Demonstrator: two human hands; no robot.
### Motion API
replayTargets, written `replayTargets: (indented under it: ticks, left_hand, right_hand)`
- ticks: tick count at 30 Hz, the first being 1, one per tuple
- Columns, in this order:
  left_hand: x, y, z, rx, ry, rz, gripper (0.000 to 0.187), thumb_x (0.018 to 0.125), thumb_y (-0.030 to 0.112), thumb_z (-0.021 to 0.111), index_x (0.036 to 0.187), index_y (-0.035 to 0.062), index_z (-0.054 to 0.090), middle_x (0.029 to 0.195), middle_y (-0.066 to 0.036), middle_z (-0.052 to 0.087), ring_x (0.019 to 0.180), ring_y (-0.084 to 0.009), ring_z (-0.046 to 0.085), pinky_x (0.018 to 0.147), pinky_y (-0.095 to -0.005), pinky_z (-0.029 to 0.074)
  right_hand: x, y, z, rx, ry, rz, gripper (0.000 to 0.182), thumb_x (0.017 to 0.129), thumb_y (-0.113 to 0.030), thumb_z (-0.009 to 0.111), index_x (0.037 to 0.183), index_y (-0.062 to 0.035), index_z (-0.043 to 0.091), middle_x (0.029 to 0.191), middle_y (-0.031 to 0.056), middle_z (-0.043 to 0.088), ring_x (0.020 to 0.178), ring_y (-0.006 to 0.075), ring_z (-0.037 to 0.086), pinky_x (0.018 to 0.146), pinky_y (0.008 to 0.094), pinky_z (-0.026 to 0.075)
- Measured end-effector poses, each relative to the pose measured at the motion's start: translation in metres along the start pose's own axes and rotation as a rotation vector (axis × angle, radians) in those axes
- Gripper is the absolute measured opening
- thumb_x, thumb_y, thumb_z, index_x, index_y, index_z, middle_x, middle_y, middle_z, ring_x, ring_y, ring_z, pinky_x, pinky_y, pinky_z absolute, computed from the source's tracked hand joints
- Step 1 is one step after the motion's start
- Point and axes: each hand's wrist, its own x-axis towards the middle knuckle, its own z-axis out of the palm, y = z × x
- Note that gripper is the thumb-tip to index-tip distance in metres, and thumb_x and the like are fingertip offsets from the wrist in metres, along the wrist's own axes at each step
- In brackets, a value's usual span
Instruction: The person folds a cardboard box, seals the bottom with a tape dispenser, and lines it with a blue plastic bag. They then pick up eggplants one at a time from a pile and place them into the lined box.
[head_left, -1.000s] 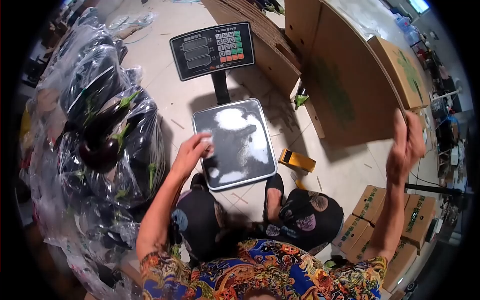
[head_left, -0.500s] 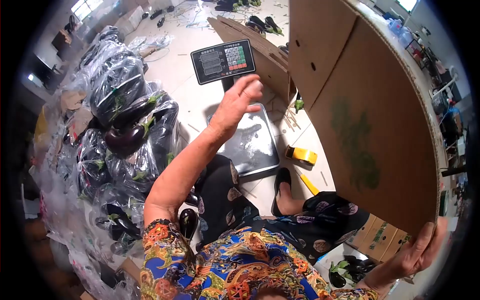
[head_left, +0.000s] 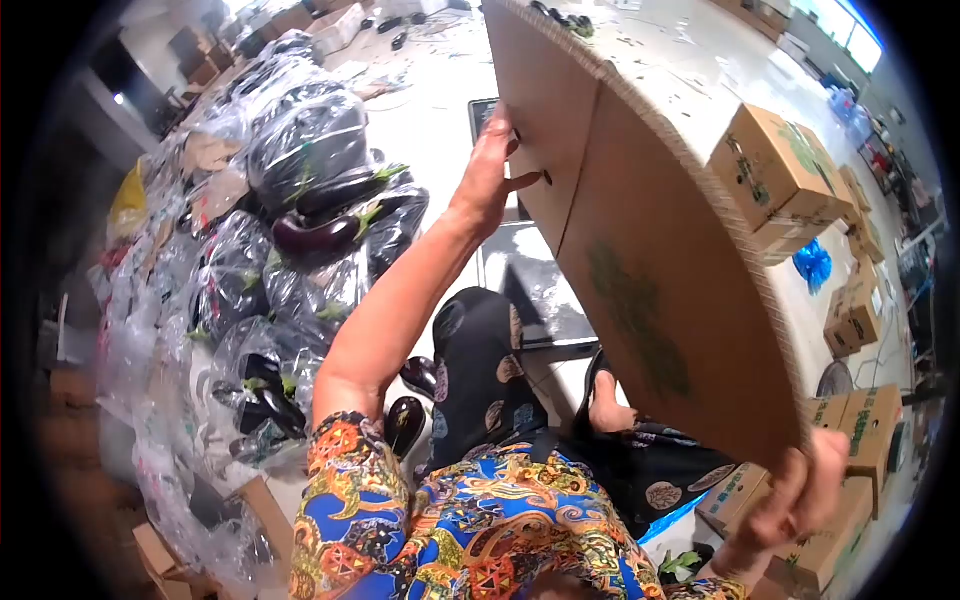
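Observation:
A large folded-flat cardboard box [head_left: 650,250] with a faded green print stands tilted in front of me. My right hand [head_left: 795,495] is closed on its lower right corner. At its far left edge is my left hand [head_left: 487,180], thumb on the near face and fingers along the edge. Behind the cardboard, the scale's platform [head_left: 545,285] shows in part, and most of its display [head_left: 482,112] is hidden. Dark eggplants [head_left: 315,236] in clear plastic bags [head_left: 310,140] lie left of my arm. A loose eggplant [head_left: 404,425] rests beside my leg.
Printed cartons stand to the right, one carton [head_left: 770,175] farther back and another carton [head_left: 870,425] lower down. A blue plastic bundle [head_left: 812,265] lies on the floor between them. More eggplants [head_left: 562,18] lie at the back.
My left hand has gone from the air above the scale to the cardboard's left edge. The cardboard has swung left across the scale, with my right hand still holding its corner.

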Motion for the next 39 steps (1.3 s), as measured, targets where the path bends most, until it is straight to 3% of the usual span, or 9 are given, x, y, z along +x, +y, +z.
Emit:
replayTargets:
  ticks: [3,8,13,19,23,26,30,34,39]
  left_hand:
    - [0.014,-0.007,-0.01,-0.026,0.133,-0.067,0.104,0.082,0.078,0.043,0.152,0.0074,0.011,0.155,-0.019,0.014,0.142,-0.0345,0.018,0.105,-0.0628,0.029]
    - [0.038,-0.035,-0.043,0.161,0.234,-0.141,0.096,0.077,0.071,0.061,0.144,0.01,0.027,0.142,-0.017,0.036,0.132,-0.0301,0.032,0.098,-0.0581,0.037]
    - [0.037,-0.063,-0.052,0.138,0.276,-0.198,0.094,0.073,0.055,0.076,0.136,0.0019,0.03,0.126,-0.018,0.049,0.112,-0.0288,0.051,0.086,-0.0463,0.046]
    - [0.051,-0.076,-0.052,0.194,0.251,-0.036,0.099,0.071,0.057,0.078,0.138,0.0019,0.031,0.128,-0.017,0.049,0.114,-0.0261,0.05,0.092,-0.0413,0.044]
    - [0.041,-0.072,-0.056,0.163,0.145,-0.063,0.098,0.074,0.064,0.071,0.144,0.0108,0.028,0.138,-0.015,0.041,0.125,-0.029,0.042,0.097,-0.0508,0.039]
    - [0.035,-0.065,-0.063,0.123,0.119,-0.099,0.085,0.078,0.052,0.072,0.142,0.0119,0.034,0.134,-0.013,0.046,0.123,-0.0252,0.045,0.097,-0.0477,0.039]
    - [0.038,-0.05,-0.071,0.288,0.132,-0.146,0.046,0.073,0.013,0.062,0.117,0.0035,0.054,0.101,-0.008,0.063,0.09,-0.0201,0.061,0.078,-0.0356,0.049]
    - [0.046,-0.029,-0.093,0.714,-0.01,0.068,0.053,0.07,0.015,0.056,0.121,0.0015,0.059,0.096,-0.016,0.069,0.089,-0.0233,0.065,0.084,-0.0328,0.049]
    - [0.009,0.007,-0.083,1.263,-0.193,-0.028,0.055,0.07,0.02,0.057,0.122,-0.001,0.057,0.094,-0.023,0.067,0.085,-0.0317,0.065,0.081,-0.0363,0.05]
  right_hand:
    - [0.003,0.02,0.052,0.055,-0.169,-0.176,0.013,0.083,0.005,0.059,0.096,0.0043,0.06,0.086,0.0162,0.062,0.073,0.0302,0.059,0.065,0.0355,0.049]
    - [-0.032,0.046,0.122,0.114,-0.384,-0.165,0.018,0.081,0.003,0.062,0.1,0.0009,0.06,0.085,0.0184,0.06,0.072,0.0371,0.059,0.063,0.0413,0.049]
    - [-0.016,0.042,0.109,0.284,-0.945,0.091,0.038,0.083,-0.024,0.067,0.112,-0.0021,0.056,0.099,0.0183,0.059,0.088,0.0382,0.061,0.077,0.0439,0.049]
    - [0.032,0.04,0.187,0.338,-0.822,0.111,0.054,0.091,-0.035,0.057,0.13,0.0022,0.046,0.128,0.0256,0.049,0.119,0.0393,0.048,0.101,0.0397,0.038]
    - [0.044,0.046,0.222,0.475,-0.971,0.198,0.061,0.094,-0.044,0.05,0.134,0.0015,0.044,0.13,0.0211,0.05,0.123,0.0305,0.047,0.104,0.0367,0.035]
    - [0.049,0.075,0.22,0.689,-1.044,0.635,0.055,0.093,-0.042,0.053,0.128,0.0009,0.052,0.118,0.0162,0.057,0.112,0.0212,0.052,0.099,0.0327,0.038]
    - [0.064,0.102,0.215,0.309,-0.878,0.311,0.037,0.09,-0.033,0.057,0.103,0.0014,0.06,0.076,0.0113,0.062,0.072,0.0145,0.054,0.069,0.0314,0.046]
    - [0.088,0.113,0.213,0.286,-0.687,0.388,0.025,0.089,-0.022,0.053,0.095,0.0014,0.059,0.065,0.0107,0.056,0.063,0.0104,0.049,0.058,0.0321,0.043]
    - [0.098,0.139,0.23,-0.083,-0.594,0.252,0.031,0.089,-0.023,0.053,0.104,0.0036,0.057,0.076,0.0184,0.061,0.075,0.033,0.058,0.073,0.0402,0.046]
